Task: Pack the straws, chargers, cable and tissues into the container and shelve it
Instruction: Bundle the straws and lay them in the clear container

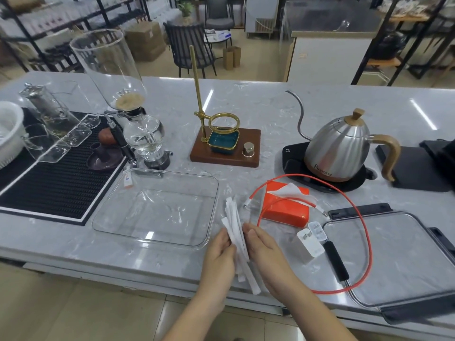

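While both hands are gathering the straws [236, 232] just right of the container [157, 207], the left hand [219, 254] is curling round them and the right hand [262, 244] is pressing flat-fingered; next they need lifting leftward into it.

The marble surface [270, 107] carries a clear container [157, 232], tissue pack [283, 212], chargers [307, 244], red cable [366, 232], lid [403, 257] and kettle [339, 146].
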### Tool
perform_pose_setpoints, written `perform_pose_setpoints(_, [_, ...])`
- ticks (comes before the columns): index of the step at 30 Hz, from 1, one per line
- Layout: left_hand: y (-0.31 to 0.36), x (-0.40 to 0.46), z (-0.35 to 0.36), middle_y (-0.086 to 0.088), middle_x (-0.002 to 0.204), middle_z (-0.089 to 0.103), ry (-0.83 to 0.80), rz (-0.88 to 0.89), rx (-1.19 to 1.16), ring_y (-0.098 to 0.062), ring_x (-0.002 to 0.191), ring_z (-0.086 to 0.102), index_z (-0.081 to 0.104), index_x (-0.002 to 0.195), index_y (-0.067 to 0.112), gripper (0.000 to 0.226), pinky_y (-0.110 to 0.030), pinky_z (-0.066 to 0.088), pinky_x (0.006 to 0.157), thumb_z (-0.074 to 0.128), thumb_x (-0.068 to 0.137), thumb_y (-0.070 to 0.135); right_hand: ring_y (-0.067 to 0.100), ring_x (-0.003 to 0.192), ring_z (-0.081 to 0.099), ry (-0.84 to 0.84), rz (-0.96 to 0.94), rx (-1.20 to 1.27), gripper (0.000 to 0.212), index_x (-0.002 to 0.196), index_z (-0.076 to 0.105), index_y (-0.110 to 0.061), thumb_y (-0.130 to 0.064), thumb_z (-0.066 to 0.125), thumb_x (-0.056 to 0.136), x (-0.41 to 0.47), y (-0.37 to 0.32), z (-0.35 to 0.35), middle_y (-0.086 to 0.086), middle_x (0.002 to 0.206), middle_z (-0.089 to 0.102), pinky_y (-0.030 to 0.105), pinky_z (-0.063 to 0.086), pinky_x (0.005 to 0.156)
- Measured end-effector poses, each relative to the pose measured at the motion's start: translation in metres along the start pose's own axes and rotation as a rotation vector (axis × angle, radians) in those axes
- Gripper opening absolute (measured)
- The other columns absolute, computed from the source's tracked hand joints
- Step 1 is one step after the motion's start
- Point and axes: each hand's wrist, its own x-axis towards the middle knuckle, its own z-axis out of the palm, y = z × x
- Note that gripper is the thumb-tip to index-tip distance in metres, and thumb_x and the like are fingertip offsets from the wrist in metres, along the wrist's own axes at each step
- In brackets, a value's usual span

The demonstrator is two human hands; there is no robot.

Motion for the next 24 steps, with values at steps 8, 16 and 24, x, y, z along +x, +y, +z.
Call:
perform_pose_setpoints(8, [-0.010, -0.006, 0.002, 0.023, 0.084, 0.075, 0.043, 0.018, -0.019, 0.005, 0.081, 0.070, 0.066, 0.102, 0.034, 0.041, -0.010, 0.051, 0.063, 0.048, 0.098, -0.003, 0.018, 0.102, 0.069, 0.043, 0.058, 0.082, 0.036, 0.101, 0.069, -0.020, -0.008, 0.035, 0.105, 0.000, -0.004, 0.002, 0.008, 0.103, 0.075, 0.033, 0.053, 0.095])
perform_pose_setpoints(16, [-0.031, -0.002, 0.007, 0.011, 0.097, 0.077, 0.184, 0.016, -0.039, -0.011, 0.094, 0.073, 0.073, 0.108, 0.031, 0.039, -0.034, 0.056, 0.086, 0.069, 0.086, -0.001, 0.030, 0.092, 0.070, 0.016, 0.041, 0.065, 0.041, 0.109, 0.070, -0.015, 0.003, 0.036, 0.099, -0.002, 0.004, 0.005, 0.020, 0.097, 0.074, 0.039, 0.055, 0.085])
perform_pose_setpoints(24, [-0.035, 0.002, 0.005, 0.010, 0.090, 0.078, 0.245, 0.019, -0.037, -0.006, 0.089, 0.073, 0.073, 0.110, 0.014, 0.037, -0.029, 0.057, 0.084, 0.074, 0.080, -0.006, 0.033, 0.100, 0.070, 0.003, 0.037, 0.074, 0.044, 0.103, 0.072, -0.011, 0.012, 0.036, 0.093, -0.006, 0.002, 0.007, 0.018, 0.097, 0.075, 0.045, 0.054, 0.094])
